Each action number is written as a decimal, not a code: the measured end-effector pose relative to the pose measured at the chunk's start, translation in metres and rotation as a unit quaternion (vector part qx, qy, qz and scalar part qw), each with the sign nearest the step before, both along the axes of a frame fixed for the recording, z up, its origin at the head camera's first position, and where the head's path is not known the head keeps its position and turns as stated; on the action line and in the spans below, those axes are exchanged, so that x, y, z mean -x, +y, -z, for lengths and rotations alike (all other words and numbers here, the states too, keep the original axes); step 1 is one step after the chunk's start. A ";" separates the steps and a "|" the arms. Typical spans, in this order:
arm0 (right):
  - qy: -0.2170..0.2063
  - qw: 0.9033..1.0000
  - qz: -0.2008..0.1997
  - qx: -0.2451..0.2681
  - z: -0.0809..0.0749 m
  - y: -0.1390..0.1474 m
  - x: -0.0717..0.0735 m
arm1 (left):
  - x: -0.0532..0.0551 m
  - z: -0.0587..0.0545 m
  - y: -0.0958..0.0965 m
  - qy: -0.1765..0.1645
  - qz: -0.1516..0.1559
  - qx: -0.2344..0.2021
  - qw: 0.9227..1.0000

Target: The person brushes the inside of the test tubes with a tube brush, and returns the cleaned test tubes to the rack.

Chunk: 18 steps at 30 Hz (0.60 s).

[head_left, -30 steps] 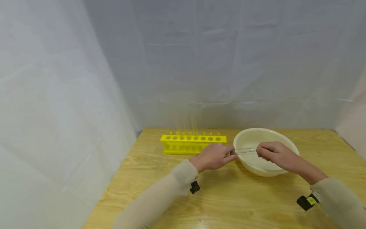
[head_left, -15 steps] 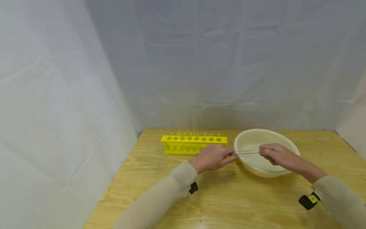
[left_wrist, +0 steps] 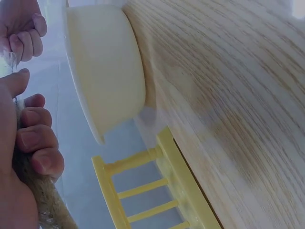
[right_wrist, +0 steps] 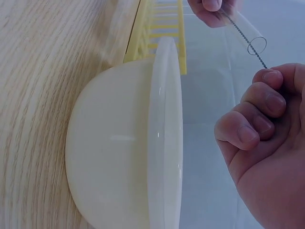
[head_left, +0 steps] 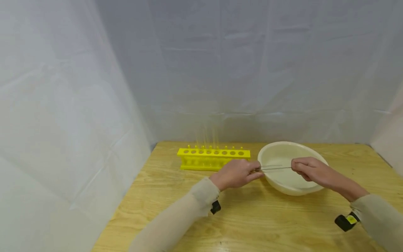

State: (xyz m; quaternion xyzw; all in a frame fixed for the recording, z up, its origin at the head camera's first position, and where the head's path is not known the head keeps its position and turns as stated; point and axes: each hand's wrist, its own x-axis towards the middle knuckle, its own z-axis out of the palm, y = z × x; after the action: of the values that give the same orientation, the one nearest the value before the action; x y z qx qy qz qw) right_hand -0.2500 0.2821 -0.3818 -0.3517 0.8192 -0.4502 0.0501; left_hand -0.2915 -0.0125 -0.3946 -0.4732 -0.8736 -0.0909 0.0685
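The left hand point(head_left: 237, 172) is holding a clear tube point(right_wrist: 248, 28); its grip is clamping on the tube, with the fingers wrapping around the wall. The tube is lying nearly level in the air, higher than the rim of the cream bowl point(head_left: 289, 190), and its round mouth is pointing right, toward the right hand point(head_left: 311, 169). A brush is running into the tube: its twisted wire point(right_wrist: 244, 37) is passing through the mouth, and its brownish bristles point(left_wrist: 40, 198) are showing at the left hand, beyond the curled fingers. The right hand is pinching the wire outside the mouth; its grip is closing on the wire between thumb and index finger, while the other fingers are curling toward the palm. The two hands are staying apart, with the mouth and a length of bare wire lying between them.

The bowl is standing on the right part of the wooden worktop point(head_left: 252, 224). The yellow rack point(head_left: 214, 153) is standing to its left, near the far edge, and is presenting one row of round holes with short pegs behind. Several thin transparent tubes point(head_left: 206, 136) are rising above the rack; their count and seating are too faint to tell. Pale sheeting point(head_left: 201, 70) is hanging behind the worktop. Light sleeves point(head_left: 176, 222) are covering both forearms.
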 end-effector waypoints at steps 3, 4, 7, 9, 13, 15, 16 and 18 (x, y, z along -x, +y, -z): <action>0.000 1.000 -0.002 0.001 0.000 0.001 -0.001 | -0.001 0.000 0.001 -0.005 0.000 0.002 1.000; 0.000 1.000 -0.004 0.002 -0.001 0.001 -0.001 | -0.001 0.000 0.001 -0.007 0.000 0.004 1.000; 0.003 1.000 -0.005 0.002 -0.001 0.001 -0.002 | -0.002 0.001 0.001 -0.011 -0.003 0.008 1.000; 0.000 1.000 -0.005 0.002 -0.001 0.001 -0.002 | -0.002 0.001 0.001 -0.013 -0.002 0.008 1.000; 0.000 1.000 -0.008 0.004 -0.002 0.003 -0.002 | -0.003 0.001 0.002 -0.017 0.001 0.008 1.000; 0.001 1.000 -0.010 0.005 -0.002 0.003 -0.002 | -0.003 0.001 0.002 -0.020 0.002 0.006 1.000; 0.001 1.000 -0.010 0.005 -0.002 0.004 -0.002 | -0.003 0.001 0.002 -0.021 0.002 0.006 1.000; -0.001 1.000 -0.010 0.004 -0.003 0.005 -0.002 | -0.003 0.001 0.003 -0.025 0.005 0.003 1.000</action>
State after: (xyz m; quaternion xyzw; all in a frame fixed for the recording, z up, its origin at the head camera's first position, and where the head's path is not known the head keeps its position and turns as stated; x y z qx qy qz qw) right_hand -0.2481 0.2872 -0.3791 -0.3600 0.8138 -0.4530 0.0538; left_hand -0.2884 -0.0095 -0.3954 -0.4752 -0.8729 -0.1004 0.0453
